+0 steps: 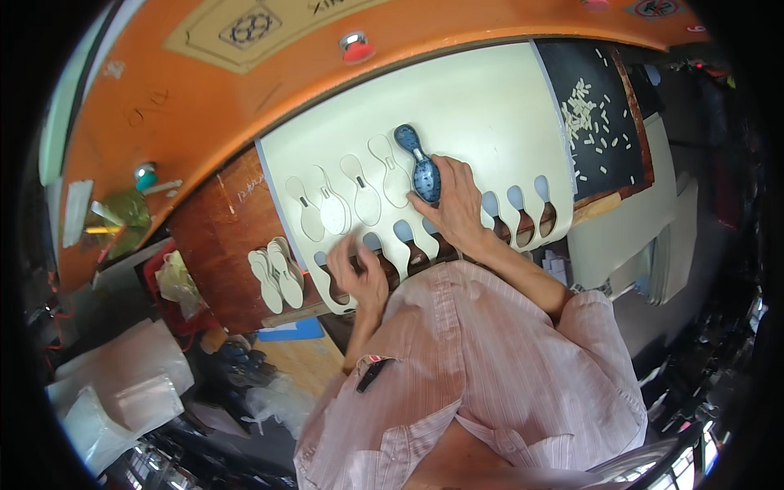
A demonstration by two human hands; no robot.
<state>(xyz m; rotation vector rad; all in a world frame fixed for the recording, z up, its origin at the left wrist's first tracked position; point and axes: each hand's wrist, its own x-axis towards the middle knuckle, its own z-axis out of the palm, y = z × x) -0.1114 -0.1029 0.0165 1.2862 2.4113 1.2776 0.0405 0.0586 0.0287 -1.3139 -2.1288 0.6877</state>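
Fingers and thumb of the right hand gripped the near end of a blue sole-shaped block, which lay on a white sheet. The left hand, blurred and loosely curled, hovered by the sheet's near edge; whether it held anything could not be told. Four pale sole shapes sat left of the block. Farther left, soles rested on brown wood; to the right, small pale strips lay on a black mat. Beyond curved an orange beam.
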